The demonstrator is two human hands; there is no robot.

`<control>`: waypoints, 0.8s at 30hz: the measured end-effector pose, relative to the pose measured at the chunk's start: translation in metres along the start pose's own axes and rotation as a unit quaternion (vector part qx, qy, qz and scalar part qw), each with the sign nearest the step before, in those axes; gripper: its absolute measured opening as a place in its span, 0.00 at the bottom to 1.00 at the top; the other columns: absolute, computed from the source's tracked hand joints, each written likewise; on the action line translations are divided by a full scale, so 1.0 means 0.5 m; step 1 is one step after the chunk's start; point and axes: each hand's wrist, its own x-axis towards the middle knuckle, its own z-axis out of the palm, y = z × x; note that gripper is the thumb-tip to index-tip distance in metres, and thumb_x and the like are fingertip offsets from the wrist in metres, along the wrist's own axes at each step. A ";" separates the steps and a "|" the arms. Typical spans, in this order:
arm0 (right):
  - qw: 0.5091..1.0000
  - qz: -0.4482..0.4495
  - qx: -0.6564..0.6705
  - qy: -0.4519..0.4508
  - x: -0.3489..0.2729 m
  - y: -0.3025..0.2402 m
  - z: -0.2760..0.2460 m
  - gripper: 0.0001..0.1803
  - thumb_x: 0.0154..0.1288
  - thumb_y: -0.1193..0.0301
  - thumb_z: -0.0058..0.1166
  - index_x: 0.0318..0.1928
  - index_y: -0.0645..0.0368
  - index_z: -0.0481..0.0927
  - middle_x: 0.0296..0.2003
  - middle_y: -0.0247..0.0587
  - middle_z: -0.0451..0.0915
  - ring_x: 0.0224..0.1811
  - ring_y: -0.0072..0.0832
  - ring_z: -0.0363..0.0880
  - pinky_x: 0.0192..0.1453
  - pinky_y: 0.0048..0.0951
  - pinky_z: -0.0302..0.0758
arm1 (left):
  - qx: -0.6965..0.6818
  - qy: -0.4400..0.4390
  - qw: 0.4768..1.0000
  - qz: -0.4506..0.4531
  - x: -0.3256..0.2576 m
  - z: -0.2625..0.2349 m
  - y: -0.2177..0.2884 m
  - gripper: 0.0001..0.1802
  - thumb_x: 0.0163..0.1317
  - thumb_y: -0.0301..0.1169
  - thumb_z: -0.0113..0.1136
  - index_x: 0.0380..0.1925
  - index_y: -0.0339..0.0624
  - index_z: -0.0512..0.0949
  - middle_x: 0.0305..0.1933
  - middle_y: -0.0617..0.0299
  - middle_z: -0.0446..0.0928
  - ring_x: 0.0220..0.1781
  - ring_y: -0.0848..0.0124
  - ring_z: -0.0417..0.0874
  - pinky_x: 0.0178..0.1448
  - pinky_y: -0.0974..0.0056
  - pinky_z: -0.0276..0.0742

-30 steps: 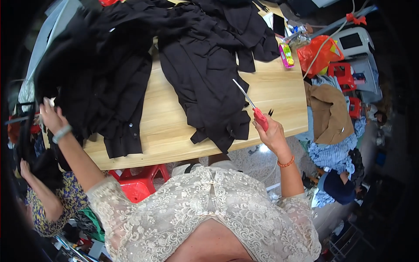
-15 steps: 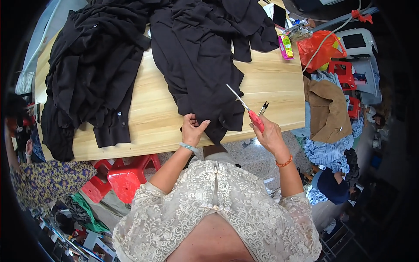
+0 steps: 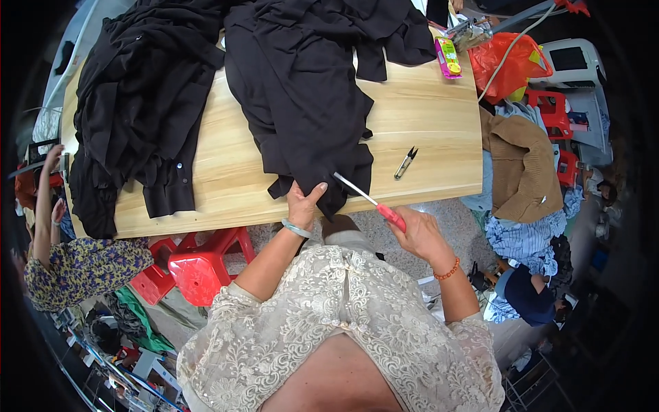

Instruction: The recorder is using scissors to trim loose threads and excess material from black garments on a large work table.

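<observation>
A black garment (image 3: 288,103) lies over the wooden table (image 3: 425,130), its lower end reaching past the front edge. My left hand (image 3: 303,204) pinches that end, thumb on top and fingers tucked beneath the cloth. Closed round a red-handled tool with a long thin metal shaft (image 3: 357,189), perhaps a screwdriver, is my right hand (image 3: 421,236). The shaft's tip is at the cloth, just above my left thumb; whether it touches, I cannot tell. Small dark thread snips (image 3: 406,163) rest on the table, beyond my right hand.
More black buttoned garments (image 3: 144,103) are heaped at the left. A pink and green packet (image 3: 447,58) is at the far right, by an orange-red bag (image 3: 506,65). Brown knitwear (image 3: 518,165) hangs beside the table. Red stools (image 3: 202,271) and another person's patterned sleeve (image 3: 89,268) are at left.
The snips, earlier by my right hand, now lie apart from it on the table. My right hand has lowered, and the tool's tip has come down and left to the garment's end.
</observation>
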 end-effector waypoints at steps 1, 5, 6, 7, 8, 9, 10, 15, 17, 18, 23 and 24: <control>1.000 -0.001 0.001 -0.001 -0.007 -0.002 -0.001 0.10 0.64 0.65 0.57 0.37 0.58 0.75 0.26 0.53 0.79 0.31 0.53 0.79 0.36 0.46 0.74 | 0.000 0.004 1.000 0.024 -0.001 -0.002 -0.006 0.20 0.55 0.20 0.67 0.50 0.35 0.76 0.50 0.61 0.80 0.49 0.73 0.79 0.59 0.68 0.73; 0.997 0.009 -0.025 -0.066 -0.019 -0.012 -0.018 0.11 0.62 0.63 0.57 0.36 0.58 0.76 0.26 0.52 0.80 0.31 0.53 0.80 0.37 0.49 0.75 | 0.069 0.001 0.998 0.003 0.000 -0.041 -0.017 0.17 0.55 0.20 0.68 0.46 0.37 0.79 0.46 0.64 0.81 0.47 0.75 0.80 0.58 0.68 0.74; 0.997 0.018 -0.025 -0.073 -0.018 -0.014 -0.021 0.11 0.62 0.63 0.57 0.35 0.58 0.76 0.27 0.53 0.81 0.33 0.53 0.80 0.38 0.49 0.75 | 0.070 0.002 0.998 0.003 0.000 -0.045 -0.017 0.17 0.55 0.20 0.68 0.46 0.37 0.79 0.46 0.64 0.81 0.47 0.75 0.80 0.58 0.68 0.74; 0.997 0.018 -0.024 -0.074 -0.017 -0.014 -0.023 0.11 0.62 0.63 0.57 0.35 0.58 0.76 0.27 0.53 0.81 0.33 0.53 0.80 0.38 0.49 0.75 | 0.082 -0.003 0.997 0.011 0.000 -0.048 -0.016 0.16 0.55 0.20 0.67 0.45 0.37 0.79 0.45 0.65 0.81 0.46 0.75 0.80 0.57 0.68 0.74; 0.997 0.014 -0.026 -0.078 -0.014 -0.013 -0.024 0.11 0.62 0.63 0.57 0.35 0.58 0.76 0.27 0.53 0.81 0.33 0.53 0.80 0.38 0.50 0.75 | 0.095 -0.008 0.995 0.019 0.000 -0.051 -0.016 0.16 0.55 0.20 0.67 0.45 0.37 0.80 0.45 0.65 0.82 0.46 0.76 0.80 0.56 0.69 0.74; 0.996 0.013 -0.027 -0.082 -0.012 -0.014 -0.026 0.11 0.62 0.63 0.56 0.35 0.59 0.76 0.27 0.54 0.81 0.33 0.53 0.81 0.39 0.50 0.75 | 0.095 -0.007 0.995 0.018 -0.001 -0.049 -0.015 0.16 0.55 0.20 0.67 0.45 0.37 0.80 0.45 0.65 0.82 0.46 0.76 0.80 0.56 0.69 0.74; 0.996 0.013 -0.027 -0.083 -0.009 -0.013 -0.024 0.11 0.62 0.63 0.56 0.35 0.59 0.76 0.27 0.54 0.81 0.33 0.53 0.81 0.39 0.50 0.75 | 0.097 -0.009 0.995 0.025 -0.001 -0.047 -0.013 0.14 0.56 0.20 0.66 0.44 0.36 0.80 0.45 0.64 0.82 0.45 0.76 0.80 0.55 0.69 0.74; 0.996 -0.006 -0.042 -0.078 0.009 -0.008 -0.012 0.12 0.63 0.62 0.57 0.37 0.58 0.76 0.26 0.54 0.80 0.32 0.53 0.80 0.38 0.50 0.75 | 0.088 -0.006 0.995 0.039 -0.005 -0.044 -0.009 0.13 0.57 0.19 0.65 0.44 0.36 0.81 0.45 0.64 0.82 0.44 0.77 0.80 0.54 0.70 0.75; 0.996 -0.002 -0.040 -0.079 0.014 -0.012 -0.016 0.12 0.63 0.62 0.57 0.38 0.58 0.76 0.26 0.54 0.80 0.32 0.53 0.80 0.38 0.50 0.75 | 0.073 -0.013 0.997 0.027 -0.009 -0.045 -0.001 0.14 0.57 0.19 0.65 0.45 0.36 0.81 0.45 0.64 0.82 0.44 0.77 0.80 0.54 0.69 0.75; 0.996 0.002 -0.039 -0.078 0.015 -0.015 -0.016 0.12 0.63 0.62 0.56 0.38 0.58 0.76 0.26 0.54 0.80 0.32 0.54 0.80 0.38 0.50 0.75 | 0.074 -0.012 0.997 0.027 -0.008 -0.051 -0.002 0.14 0.57 0.19 0.65 0.45 0.36 0.81 0.45 0.64 0.82 0.44 0.77 0.80 0.54 0.69 0.75; 0.994 -0.027 -0.013 -0.103 0.008 -0.002 -0.007 0.11 0.63 0.63 0.57 0.37 0.57 0.76 0.26 0.54 0.80 0.32 0.53 0.80 0.38 0.49 0.75 | 0.087 -0.023 0.996 0.012 -0.005 -0.077 0.019 0.15 0.58 0.19 0.65 0.46 0.37 0.81 0.45 0.64 0.82 0.44 0.76 0.80 0.54 0.69 0.75; 0.997 -0.021 0.019 -0.073 0.007 0.001 -0.012 0.11 0.63 0.63 0.57 0.37 0.57 0.75 0.26 0.53 0.79 0.32 0.52 0.80 0.37 0.48 0.75 | 0.099 -0.021 0.995 0.019 -0.001 -0.094 0.027 0.14 0.58 0.20 0.65 0.46 0.37 0.81 0.45 0.64 0.82 0.44 0.77 0.80 0.53 0.70 0.75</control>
